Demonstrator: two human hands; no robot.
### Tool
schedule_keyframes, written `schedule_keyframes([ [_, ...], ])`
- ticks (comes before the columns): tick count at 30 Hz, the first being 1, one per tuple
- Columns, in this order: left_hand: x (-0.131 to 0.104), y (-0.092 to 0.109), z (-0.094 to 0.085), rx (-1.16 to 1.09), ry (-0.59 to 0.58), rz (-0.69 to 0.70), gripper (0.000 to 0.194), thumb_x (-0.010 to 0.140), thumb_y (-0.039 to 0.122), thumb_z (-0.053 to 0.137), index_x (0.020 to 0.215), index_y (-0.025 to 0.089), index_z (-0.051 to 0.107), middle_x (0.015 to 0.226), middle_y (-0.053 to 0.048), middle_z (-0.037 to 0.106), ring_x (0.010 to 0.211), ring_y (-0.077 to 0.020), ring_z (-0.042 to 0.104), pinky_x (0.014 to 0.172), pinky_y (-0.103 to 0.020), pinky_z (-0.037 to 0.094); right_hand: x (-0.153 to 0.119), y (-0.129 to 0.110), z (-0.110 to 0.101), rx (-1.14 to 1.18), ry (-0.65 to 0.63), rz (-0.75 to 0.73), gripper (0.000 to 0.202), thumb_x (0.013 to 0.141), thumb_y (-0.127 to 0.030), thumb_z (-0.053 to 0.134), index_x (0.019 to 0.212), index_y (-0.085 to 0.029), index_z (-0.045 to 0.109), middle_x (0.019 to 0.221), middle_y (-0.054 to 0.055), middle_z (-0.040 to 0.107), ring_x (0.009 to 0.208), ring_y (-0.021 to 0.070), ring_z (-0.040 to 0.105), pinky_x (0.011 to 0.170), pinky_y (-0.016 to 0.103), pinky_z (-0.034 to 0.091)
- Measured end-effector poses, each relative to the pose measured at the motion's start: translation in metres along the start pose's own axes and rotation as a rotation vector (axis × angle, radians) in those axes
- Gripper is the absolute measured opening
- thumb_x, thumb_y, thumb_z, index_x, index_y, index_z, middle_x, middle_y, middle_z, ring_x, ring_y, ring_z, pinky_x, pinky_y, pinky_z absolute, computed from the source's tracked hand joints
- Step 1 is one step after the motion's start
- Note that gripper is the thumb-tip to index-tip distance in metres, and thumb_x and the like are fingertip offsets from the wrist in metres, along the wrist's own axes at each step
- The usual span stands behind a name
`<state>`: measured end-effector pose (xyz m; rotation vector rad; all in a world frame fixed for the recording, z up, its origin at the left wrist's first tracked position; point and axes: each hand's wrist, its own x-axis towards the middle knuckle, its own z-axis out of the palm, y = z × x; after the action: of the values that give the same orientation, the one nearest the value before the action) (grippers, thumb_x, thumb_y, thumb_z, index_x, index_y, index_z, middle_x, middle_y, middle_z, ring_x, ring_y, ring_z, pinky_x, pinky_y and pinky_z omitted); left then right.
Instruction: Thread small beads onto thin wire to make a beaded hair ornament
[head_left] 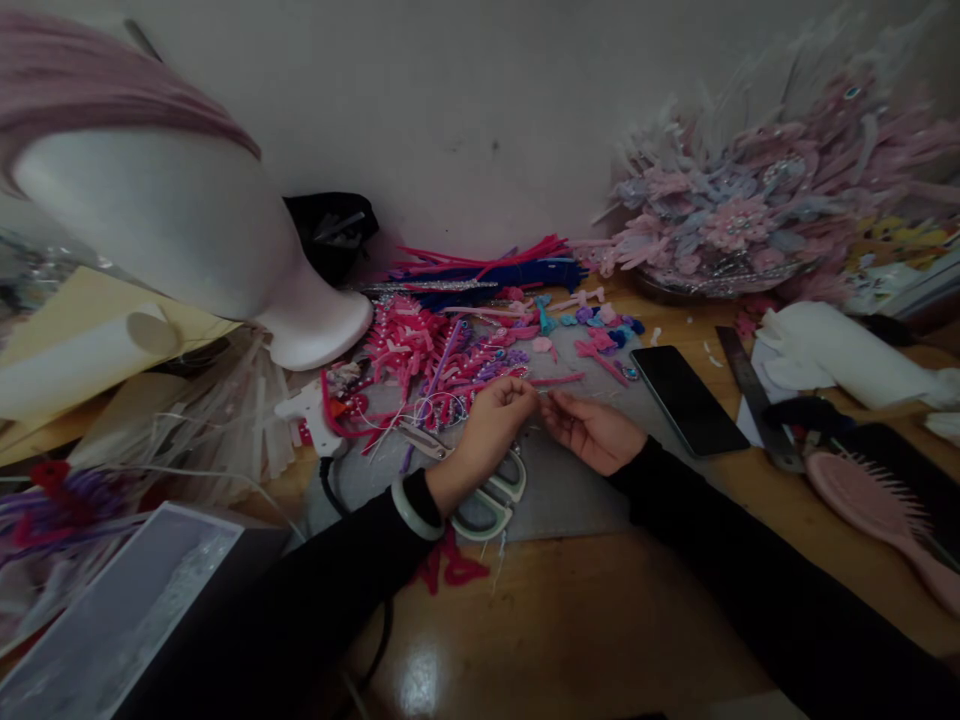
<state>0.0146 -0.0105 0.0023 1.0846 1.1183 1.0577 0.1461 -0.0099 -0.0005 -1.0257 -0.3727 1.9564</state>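
Observation:
My left hand (491, 428) and my right hand (595, 430) meet over the grey mat (577, 500), thumbs and fingers pinched close together. Whatever they pinch is too fine to make out; faint pale strands show near the fingertips. Under my left wrist lie scissors (491, 505) with pale green handles, partly covered. Just behind my hands is a heap of pink pipe-cleaner pieces (409, 345) with beads and purple bits. A white glue gun (311, 415) rests left of the heap, its dark cable running toward the front.
A white mannequin head (165, 220) stands at left, near an open box (142, 600). Blue and pink pipe cleaners (510, 272) lie along the wall. On the right are a phone (694, 400), a metal ruler (757, 395), a pink hairbrush (870, 495) and a large pink flower arrangement (735, 220).

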Motion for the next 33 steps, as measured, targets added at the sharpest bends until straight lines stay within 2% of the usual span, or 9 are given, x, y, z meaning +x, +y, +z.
schedule_keyframes([
  [3,-0.0002,0.0007,0.0001,0.012,0.002,0.001,0.017,0.066,0.03,0.054,0.066,0.014,0.05,0.046,0.008,0.038,0.037,-0.0027,0.03,0.037,-0.017,0.021,-0.0024,-0.001,0.0029,-0.021,0.007,-0.018,0.018,0.079,-0.014,0.05,0.062,-0.012,0.057,0.053,-0.001,0.059,0.044,0.0027,0.053,0.043,0.011,0.045],
  [6,0.0002,0.0007,0.0,0.016,0.001,0.017,0.019,0.065,0.032,0.055,0.065,0.014,0.05,0.047,0.007,0.037,0.038,-0.0026,0.03,0.038,-0.017,0.021,-0.0042,-0.0016,0.0039,-0.005,-0.006,-0.011,0.016,0.076,-0.013,0.053,0.062,-0.012,0.058,0.048,-0.004,0.054,0.038,0.0005,0.047,0.037,0.008,0.04],
  [16,-0.0019,0.0017,0.001,0.015,0.0,-0.007,0.018,0.067,0.031,0.054,0.067,0.015,0.049,0.046,0.008,0.039,0.036,-0.0023,0.031,0.037,-0.016,0.022,-0.004,-0.003,0.0049,0.062,0.04,-0.02,0.018,0.077,-0.003,0.049,0.066,-0.009,0.062,0.061,0.001,0.061,0.054,0.0024,0.056,0.051,0.009,0.049],
  [27,-0.0011,0.0008,0.0007,-0.001,-0.012,0.008,0.018,0.066,0.032,0.055,0.067,0.014,0.049,0.046,0.008,0.036,0.037,-0.0022,0.029,0.037,-0.016,0.02,-0.0041,-0.006,0.0061,0.092,0.017,0.009,0.022,0.08,-0.014,0.049,0.062,-0.009,0.059,0.051,-0.002,0.053,0.041,-0.0006,0.046,0.038,0.006,0.04],
  [33,-0.0018,0.0015,0.0003,0.007,-0.027,0.016,0.017,0.068,0.03,0.055,0.067,0.014,0.05,0.046,0.008,0.036,0.037,-0.0015,0.029,0.037,-0.016,0.02,-0.004,-0.0063,0.0071,0.099,0.042,-0.002,0.021,0.08,-0.013,0.047,0.063,-0.009,0.059,0.053,-0.002,0.054,0.043,-0.0008,0.048,0.04,0.005,0.042],
])
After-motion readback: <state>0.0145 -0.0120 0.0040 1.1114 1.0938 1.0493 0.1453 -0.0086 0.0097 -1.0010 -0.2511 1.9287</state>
